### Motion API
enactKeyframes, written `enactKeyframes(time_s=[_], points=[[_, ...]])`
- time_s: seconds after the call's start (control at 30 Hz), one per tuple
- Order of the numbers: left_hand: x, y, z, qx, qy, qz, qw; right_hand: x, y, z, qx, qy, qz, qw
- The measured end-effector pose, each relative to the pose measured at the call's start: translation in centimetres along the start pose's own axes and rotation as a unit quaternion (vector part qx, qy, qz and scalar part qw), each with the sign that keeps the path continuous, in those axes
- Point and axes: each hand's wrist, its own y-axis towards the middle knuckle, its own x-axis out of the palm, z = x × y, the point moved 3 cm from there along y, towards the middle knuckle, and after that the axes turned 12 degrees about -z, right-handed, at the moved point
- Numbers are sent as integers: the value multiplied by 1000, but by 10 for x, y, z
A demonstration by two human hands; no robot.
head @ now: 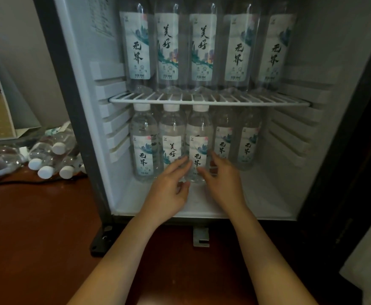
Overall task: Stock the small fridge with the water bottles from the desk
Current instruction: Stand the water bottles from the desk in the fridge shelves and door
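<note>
- Small fridge (312, 150) stands open on the desk (37, 216). The wire shelf (202, 100) carries a full front row of five upright bottles.
- Lower compartment: three bottles stand in the near row on the left and centre, and two more stand farther back on the right. The near right floor is unfilled.
- The bottle in hand (199, 150) is the rightmost of the near row. It is upright, its base is on the fridge floor, and it is touching or just beside its left neighbour.
- Left hand (171, 186): fingers spread and almost straight, tips laid on the bottle's left side, thumb low near its base. This is not a clasp.
- Right hand (222, 181): thumb across the bottle's lower front, fingers along its right side. I cannot tell whether it clasps or only steadies; the frame is blurred here.
- Remaining stock (50, 159) lies on its side on the desk, left of the fridge, with caps facing near.
- Judgement: placement is nearly done and the task is well along.
- Risk: if the hands come away unevenly, the sideways drag could tip this bottle into the near row and knock its neighbours over.
- Risk: the caps sit just under the wire shelf, so lifting a bottle instead of sliding it would catch the cap.
- Risk: the lying bottles could roll on the desk when one is picked out.
</note>
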Motion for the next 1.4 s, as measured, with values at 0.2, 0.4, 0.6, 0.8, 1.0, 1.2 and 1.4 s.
enactKeyframes(time_s=[0.2,0.4,0.6,0.8,1.0,1.2,1.4], points=[[-1,0,0,-6,14,7,1000,-4,-4,1,8,-2,3,1000],[-3,-1,3,8,31,40,999,-9,-8,-5,9,-10,46,999],[-11,-5,17,69,42,108,991,-8,-16,-21,-39,21,55,998],[-32,-32,23,55,8,153,987,-1,-19,-45,-66,37,0,997],[-86,-86,4,16,92,167,982,30,-26,-95,-105,94,-50,989],[-146,-154,-25,-81,135,196,968,101,-41,-158,-149,115,-144,971],[-201,-216,-52,-176,161,230,943,175,-43,-208,-167,125,-212,955]])
